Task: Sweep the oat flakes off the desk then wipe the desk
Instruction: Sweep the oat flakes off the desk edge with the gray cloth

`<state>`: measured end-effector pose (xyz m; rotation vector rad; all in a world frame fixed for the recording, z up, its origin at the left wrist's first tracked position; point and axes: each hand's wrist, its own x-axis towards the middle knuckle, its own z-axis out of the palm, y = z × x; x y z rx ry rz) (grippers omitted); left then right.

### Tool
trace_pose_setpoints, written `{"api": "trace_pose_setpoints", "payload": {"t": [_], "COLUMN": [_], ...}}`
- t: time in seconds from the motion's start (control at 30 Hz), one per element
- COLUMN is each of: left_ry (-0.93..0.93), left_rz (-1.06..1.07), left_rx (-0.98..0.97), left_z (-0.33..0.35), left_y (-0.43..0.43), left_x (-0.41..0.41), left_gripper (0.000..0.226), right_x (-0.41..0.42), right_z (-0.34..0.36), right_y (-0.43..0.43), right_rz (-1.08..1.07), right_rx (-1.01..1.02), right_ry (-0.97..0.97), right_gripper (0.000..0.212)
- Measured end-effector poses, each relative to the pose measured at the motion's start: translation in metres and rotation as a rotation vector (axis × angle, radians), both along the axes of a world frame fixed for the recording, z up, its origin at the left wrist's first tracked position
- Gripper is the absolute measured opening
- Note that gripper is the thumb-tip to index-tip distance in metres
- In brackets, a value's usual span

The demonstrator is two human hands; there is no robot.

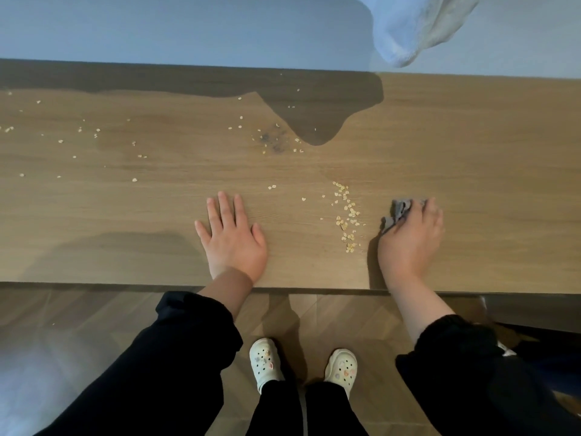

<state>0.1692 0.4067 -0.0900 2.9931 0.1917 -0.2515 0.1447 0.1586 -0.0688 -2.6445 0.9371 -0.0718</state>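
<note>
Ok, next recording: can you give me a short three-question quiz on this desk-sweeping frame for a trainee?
1. True or false: the left hand lies flat, fingers straight, on the brown wooden desk.
2. Pick one: what is in the grip of the right hand? A) a crumpled grey cloth B) a bristle brush C) a yellow sponge
3. Fill the blank: the thickest band of pale oat flakes lies between the two ____.

Key: 1 true; 2 A; 3 hands.
</note>
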Motion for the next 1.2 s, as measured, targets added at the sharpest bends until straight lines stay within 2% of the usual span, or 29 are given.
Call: {"api": "trace_pose_setpoints", "payload": {"t": [0.13,0.23,0.3,0.4,0.5,0.6,0.67,0.83,0.9,0.97,1.07,1.13,1.2], "left_ry": [0.014,0.027,-0.035,-0.104,-0.061,-0.078,-0.081,-0.062,-0.07,-0.066,-0.076,-0.082,-0.088], "left_rz": [-0.023,-0.058,-0.135,-0.232,-0.264,-0.268,-0.259,-0.256,-0.262,-0.264,-0.264,-0.264,-0.264], "left_rx": [-0.018,-0.12,-0.159,-0.087,-0.068,-0.063,-0.062,-0.074,-0.087,-0.101,-0.107,-0.1,-0.099], "left_z": [0.002,0.012,0.02,0.019,0.007,-0.001,-0.001,-0.001,-0.001,-0.001,-0.002,-0.003,-0.003], "left_y": [0.001,0.013,0.035,0.076,0.101,0.105,0.104,0.106,0.106,0.106,0.107,0.107,0.107], "left_x": [-0.001,0.005,0.013,0.026,0.03,0.029,0.029,0.03,0.03,0.029,0.029,0.029,0.029], "left_gripper": [0.065,0.064,0.059,0.054,0.057,0.059,0.062,0.061,0.06,0.06,0.061,0.062,0.065], "right_x": [0.021,0.032,0.028,0.008,0.001,0.029,0.056,0.09,0.087,0.074,0.037,0.01,-0.005], "right_z": [0.0,-0.001,0.001,0.002,0.001,0.0,-0.003,-0.003,0.0,0.0,0.004,0.003,0.002], "right_y": [0.071,0.097,0.09,0.057,0.025,0.023,0.04,0.072,0.056,0.032,0.016,0.031,0.061], "right_rz": [0.127,0.175,0.188,0.101,-0.021,-0.054,0.048,0.531,0.589,0.519,0.209,0.06,0.024], "right_rx": [0.015,0.04,0.061,0.026,-0.019,-0.042,-0.045,0.001,0.019,0.009,0.036,0.016,-0.003], "right_ry": [0.058,0.065,0.052,0.037,0.013,0.014,0.015,0.012,0.012,0.017,-0.061,-0.066,-0.045], "right_gripper": [0.066,0.068,0.071,0.075,0.067,0.06,0.06,0.058,0.057,0.055,0.047,0.047,0.05]}}
